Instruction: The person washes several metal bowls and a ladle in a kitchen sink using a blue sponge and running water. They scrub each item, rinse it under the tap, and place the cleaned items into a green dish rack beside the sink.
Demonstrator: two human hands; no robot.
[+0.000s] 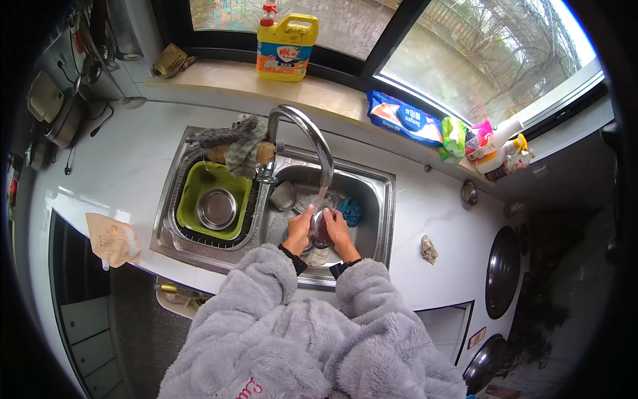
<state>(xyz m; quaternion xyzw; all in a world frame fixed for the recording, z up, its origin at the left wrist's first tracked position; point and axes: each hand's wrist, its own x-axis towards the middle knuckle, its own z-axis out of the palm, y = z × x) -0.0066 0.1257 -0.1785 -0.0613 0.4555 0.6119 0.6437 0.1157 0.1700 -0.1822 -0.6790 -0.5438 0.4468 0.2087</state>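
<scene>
Over the right basin of a stainless steel double sink (386,199), my left hand (299,230) and my right hand (339,230) hold a small metal bowl (320,230) between them, one at each side. Water runs onto it from the curved chrome faucet (326,159). A blue scrubbing cloth (350,212) lies in the basin to the right of my right hand. Beyond my left hand rests a wet greyish vessel (283,195). A pale cloth (317,257) is below the bowl, partly hidden by it.
In the left basin, a green plastic basket (246,192) holds a metal bowl (217,208). Cloths (246,154) hang by the faucet. A yellow detergent jug (286,47) and wipes pack (403,117) stand on the sill. A paper-coloured pouch (112,240) lies left; a crumpled rag (428,250) lies right.
</scene>
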